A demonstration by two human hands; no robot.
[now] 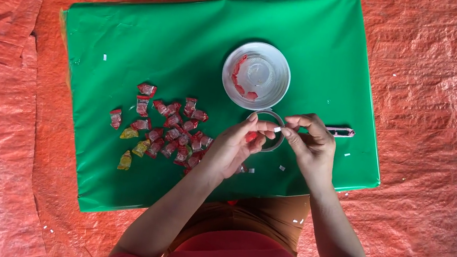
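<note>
Left hand pinching tape roll plus one red candy, just below bowl. Right hand gripping small white tape end at roll. One bowl on green worktop, some red pieces inside. Candy pile left of hands: roughly twenty red, three yellow. One cutter beside right hand.

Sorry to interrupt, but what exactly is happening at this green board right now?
A person sits over a green board on an orange tarp. The left hand holds a roll of clear tape while the right hand pinches a small white bit at its rim. Red and yellow wrapped candies lie in a pile on the left; a clear plastic bowl holds a few.
</note>
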